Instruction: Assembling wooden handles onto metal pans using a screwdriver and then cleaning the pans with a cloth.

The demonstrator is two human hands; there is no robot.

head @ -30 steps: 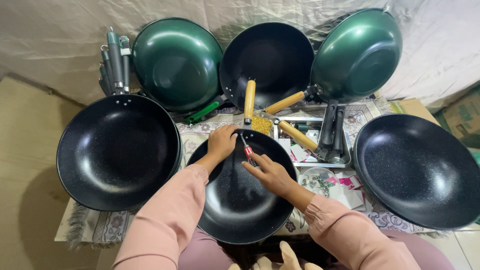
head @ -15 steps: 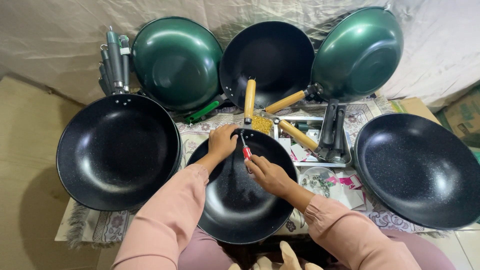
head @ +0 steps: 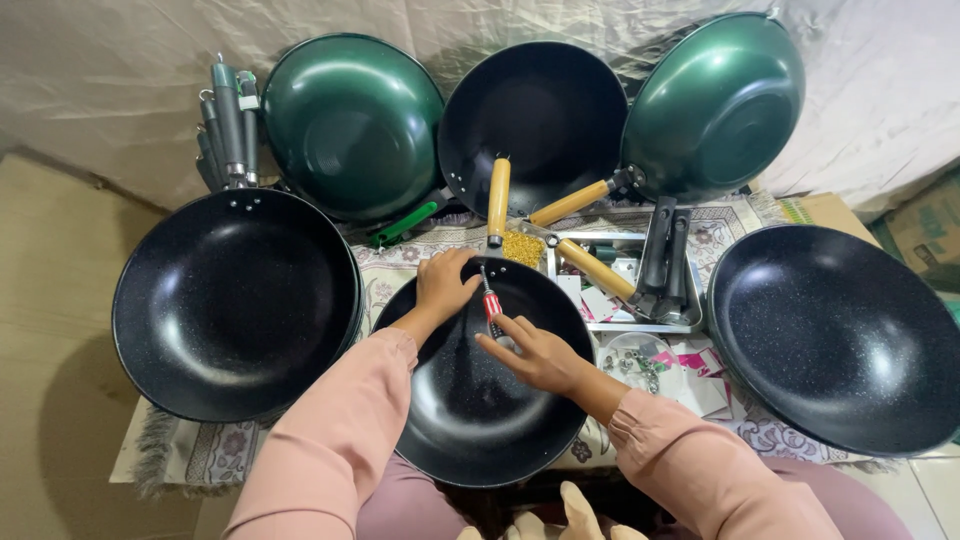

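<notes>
A black speckled pan (head: 470, 420) lies in front of me, its far rim toward a wooden handle (head: 498, 197). My left hand (head: 445, 285) grips that far rim near where the handle meets it. My right hand (head: 535, 350) holds a small screwdriver with a red grip (head: 491, 300), its tip pointing at the rim beside the left hand. Pink sleeves cover both of my arms.
A stack of black pans (head: 235, 300) sits at left and a black pan (head: 835, 335) at right. Two green woks (head: 350, 120) (head: 715, 105) and a black pan (head: 540, 120) lean at the back. A tray (head: 625, 290) holds handles; loose grey-green handles (head: 225, 120) stand back left.
My right hand has shifted slightly lower and turned on the screwdriver. The left hand stays on the pan rim.
</notes>
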